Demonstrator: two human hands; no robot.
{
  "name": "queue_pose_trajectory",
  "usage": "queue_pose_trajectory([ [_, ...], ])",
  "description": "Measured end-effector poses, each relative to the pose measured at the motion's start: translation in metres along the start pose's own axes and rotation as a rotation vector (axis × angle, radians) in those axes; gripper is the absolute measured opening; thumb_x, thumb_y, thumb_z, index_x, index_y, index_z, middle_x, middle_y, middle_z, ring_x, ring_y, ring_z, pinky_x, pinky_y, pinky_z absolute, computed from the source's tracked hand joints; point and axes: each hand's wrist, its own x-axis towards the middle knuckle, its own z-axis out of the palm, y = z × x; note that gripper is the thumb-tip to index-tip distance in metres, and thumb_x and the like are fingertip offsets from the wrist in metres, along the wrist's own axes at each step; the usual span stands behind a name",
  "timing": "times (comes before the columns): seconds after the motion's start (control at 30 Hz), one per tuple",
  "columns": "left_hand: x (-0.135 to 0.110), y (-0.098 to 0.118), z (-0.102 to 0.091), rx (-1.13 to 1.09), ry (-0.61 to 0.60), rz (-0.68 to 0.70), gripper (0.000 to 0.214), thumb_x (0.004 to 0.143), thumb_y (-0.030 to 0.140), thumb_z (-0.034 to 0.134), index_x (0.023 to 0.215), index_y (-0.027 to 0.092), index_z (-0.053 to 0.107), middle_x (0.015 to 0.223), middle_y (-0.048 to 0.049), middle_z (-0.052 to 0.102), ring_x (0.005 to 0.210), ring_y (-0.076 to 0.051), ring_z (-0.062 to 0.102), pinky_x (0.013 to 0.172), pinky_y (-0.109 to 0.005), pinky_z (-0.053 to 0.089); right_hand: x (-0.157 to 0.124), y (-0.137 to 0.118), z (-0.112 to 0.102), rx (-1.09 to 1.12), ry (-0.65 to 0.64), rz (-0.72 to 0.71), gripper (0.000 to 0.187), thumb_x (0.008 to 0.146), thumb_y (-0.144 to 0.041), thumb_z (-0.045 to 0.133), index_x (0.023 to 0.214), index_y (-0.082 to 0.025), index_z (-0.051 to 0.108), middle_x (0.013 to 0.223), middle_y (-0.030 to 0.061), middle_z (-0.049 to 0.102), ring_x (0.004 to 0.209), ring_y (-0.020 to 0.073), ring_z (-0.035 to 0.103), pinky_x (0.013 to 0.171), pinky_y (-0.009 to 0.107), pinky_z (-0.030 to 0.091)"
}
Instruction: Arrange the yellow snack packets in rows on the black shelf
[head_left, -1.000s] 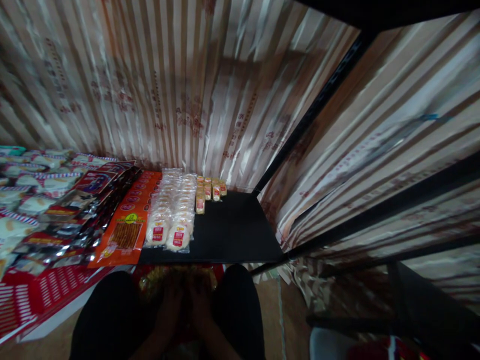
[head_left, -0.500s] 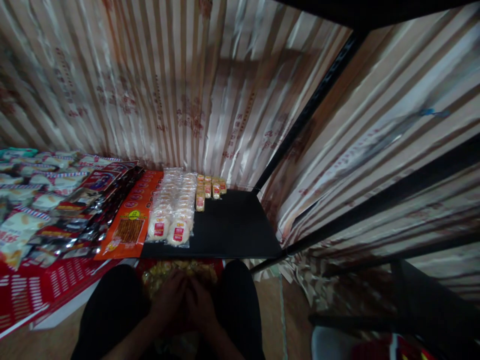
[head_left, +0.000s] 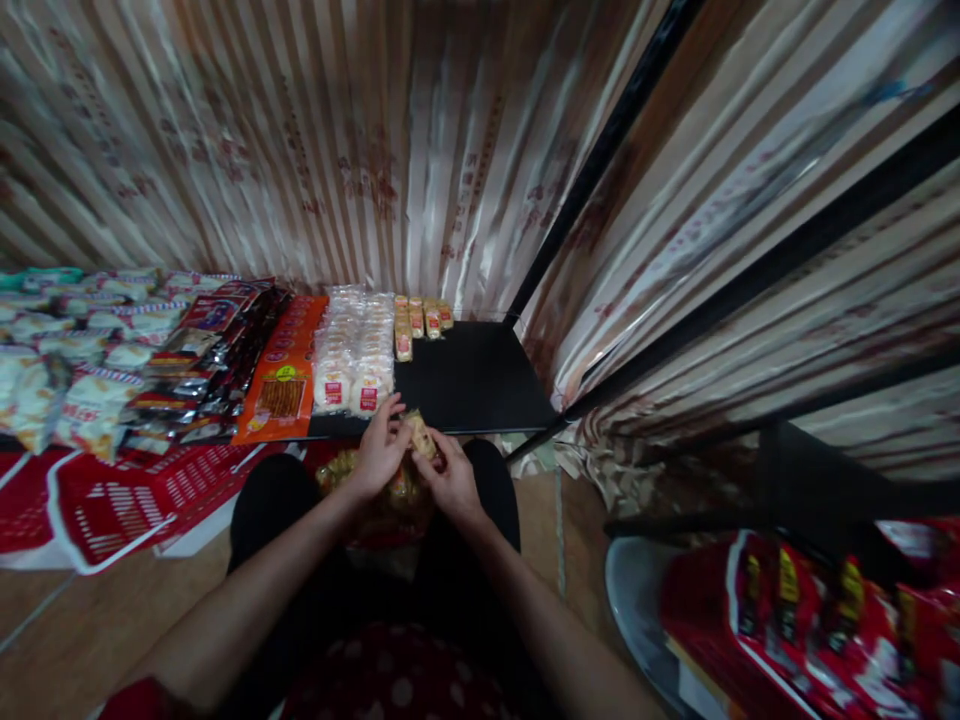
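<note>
Fingers (head_left: 441, 446) of my right hand (head_left: 454, 486) pinched on one gold pack (head_left: 421, 432). Left hand (head_left: 379, 458) against its other side, forefinger lifted; whether it also grips, cannot tell.

Head view, the only one. Change over the last second: both hands were down in the heap (head_left: 337, 470) between my knees (head_left: 274, 490); now they are up, one pack between them. It sits tilted, above the heap, near the front edge of the shelf (head_left: 472, 378), apparently not resting on it. My judgement: picking out is done for this piece, and handling it has begun; it has not been set down.

On the shelf, the gold rows (head_left: 418, 318) look unchanged, at the back, just beside the white packs (head_left: 334, 388). Left of those, an orange bag (head_left: 279, 390), then dark bags (head_left: 214, 335). Red basket (head_left: 112, 515) low on the left; grey tub (head_left: 636, 585) on the right, red bags (head_left: 810, 610) by it. Dim light; print on the held pack unreadable.
</note>
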Motion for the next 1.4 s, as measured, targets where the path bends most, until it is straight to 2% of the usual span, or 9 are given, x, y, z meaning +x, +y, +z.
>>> queue_pose_trajectory([
  [0.1, 0.006, 0.007, 0.003, -0.161, -0.012, -0.090, 0.040, 0.077, 0.027, 0.053, 0.115, 0.015, 0.049, 0.114, -0.0124, 0.056, 0.079, -0.014, 0.062, 0.069, -0.029, 0.052, 0.009, -0.010, -0.004, -0.023, 0.060, 0.014, 0.039, 0.078, -0.033, 0.055, 0.115, -0.019, 0.056, 0.104, 0.0080, 0.056, 0.066, 0.0113, 0.058, 0.062, 0.024, 0.052],
  [0.23, 0.010, 0.013, 0.008, -0.204, 0.058, -0.113, 0.027, 0.072, 0.016, 0.057, 0.099, 0.014, 0.056, 0.090, -0.0058, 0.064, 0.075, -0.012, 0.061, 0.070, -0.024, 0.050, 0.015, -0.016, -0.002, -0.069, 0.074, 0.006, 0.039, 0.078, -0.031, 0.057, 0.115, -0.021, 0.056, 0.103, 0.0070, 0.056, 0.063, 0.0104, 0.056, 0.062, 0.025, 0.051],
  [0.43, 0.018, 0.018, 0.010, -0.270, 0.133, -0.186, 0.043, 0.068, 0.009, 0.054, 0.111, 0.016, 0.051, 0.074, 0.0016, 0.058, 0.061, -0.009, 0.057, 0.057, -0.020, 0.047, 0.025, -0.008, -0.002, -0.045, 0.067, 0.000, 0.043, 0.076, -0.029, 0.058, 0.118, -0.021, 0.052, 0.107, 0.0076, 0.054, 0.063, 0.0102, 0.056, 0.065, 0.028, 0.051],
  [0.63, 0.033, 0.026, 0.006, -0.526, 0.135, -0.350, 0.038, 0.065, 0.009, 0.053, 0.102, 0.017, 0.054, 0.075, 0.0015, 0.059, 0.060, -0.007, 0.056, 0.051, -0.017, 0.043, 0.041, -0.012, -0.016, 0.095, 0.012, -0.147, 0.046, 0.076, -0.027, 0.060, 0.121, -0.023, 0.050, 0.109, 0.0071, 0.054, 0.101, 0.0179, 0.054, 0.079, 0.029, 0.050],
  [0.83, 0.048, 0.031, 0.013, -0.671, -0.005, -0.351, 0.014, 0.060, 0.012, 0.059, 0.074, 0.014, 0.058, 0.063, 0.0034, 0.059, 0.052, -0.005, 0.052, 0.046, -0.015, 0.038, 0.057, -0.023, -0.039, 0.151, -0.135, -0.313, 0.046, 0.079, -0.025, 0.059, 0.124, -0.024, 0.049, 0.126, 0.0064, 0.049, 0.119, 0.0180, 0.043, 0.102, 0.035, 0.033],
  [0.97, 0.056, 0.031, 0.018, -0.692, -0.017, -0.454, 0.008, 0.066, 0.013, 0.057, 0.073, 0.013, 0.059, 0.062, 0.0009, 0.062, 0.052, -0.006, 0.055, 0.047, -0.015, 0.039, 0.066, -0.020, -0.054, 0.290, -0.304, -0.156, 0.058, 0.075, -0.032, 0.063, 0.129, -0.026, 0.042, 0.132, 0.0055, 0.044, 0.108, 0.0172, 0.051, 0.084, 0.028, 0.047],
  [1.07, 0.060, 0.031, 0.024, -0.672, -0.026, -0.567, 0.007, 0.073, 0.013, 0.052, 0.076, 0.013, 0.058, 0.057, 0.0002, 0.062, 0.045, -0.006, 0.053, 0.045, -0.015, 0.038, 0.072, -0.011, -0.059, 0.402, -0.371, -0.050, 0.058, 0.074, -0.034, 0.065, 0.127, -0.026, 0.044, 0.128, 0.0048, 0.049, 0.096, 0.0140, 0.056, 0.074, 0.023, 0.048],
  [1.23, 0.067, 0.030, 0.036, -0.582, -0.108, -0.695, 0.015, 0.082, 0.021, 0.045, 0.077, 0.012, 0.056, 0.055, -0.0038, 0.063, 0.045, -0.010, 0.057, 0.043, -0.017, 0.038, 0.087, 0.003, -0.056, 0.491, -0.232, 0.041, 0.043, 0.069, -0.039, 0.067, 0.106, -0.019, 0.056, 0.096, 0.0014, 0.063, 0.082, 0.0121, 0.059, 0.074, 0.024, 0.048],
  [1.4, 0.069, 0.024, 0.043, -0.552, -0.137, -0.729, 0.011, 0.081, 0.022, 0.049, 0.079, 0.014, 0.055, 0.059, -0.0025, 0.064, 0.051, -0.011, 0.061, 0.048, -0.018, 0.040, 0.104, 0.012, -0.053, 0.463, -0.077, 0.192, 0.035, 0.070, -0.047, 0.062, 0.090, -0.018, 0.057, 0.073, -0.0037, 0.060, 0.052, 0.0067, 0.052, 0.050, 0.018, 0.043],
])
